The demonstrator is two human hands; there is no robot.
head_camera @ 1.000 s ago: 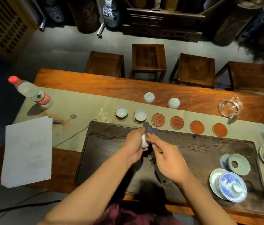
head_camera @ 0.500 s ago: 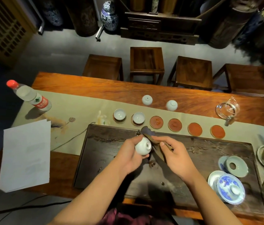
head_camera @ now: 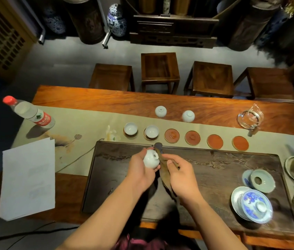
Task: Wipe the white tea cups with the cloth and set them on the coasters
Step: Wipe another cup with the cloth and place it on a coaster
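- The person's 2 bare forearms are reaching out over the dark wooden tea tray.
- The left hand is cupping 1 white tea cup, tilted so its foot is facing up; a small dark mark is showing on the base, too small to read.
- The right hand is pinching the brown cloth between thumb and fingers, and the cloth is lying against the cup's side.
- On the tray's right end, 1 blue-and-white lidded bowl is sitting beside 1 pale saucer.
- To the left, 1 stack of white paper is lying blank side up.
- Just beyond the tray, 6 coasters are running in a row along the cloth runner: the 2 leftmost are each carrying 1 upright white cup, and 4 are bare.
- Further back on the wooden table, 2 upturned white cups are waiting, well apart from 1 glass pitcher.
- At far left, 1 water bottle with a red cap is wearing a red label; its print is unreadable.
- Behind the table, 4 wooden stools are standing.
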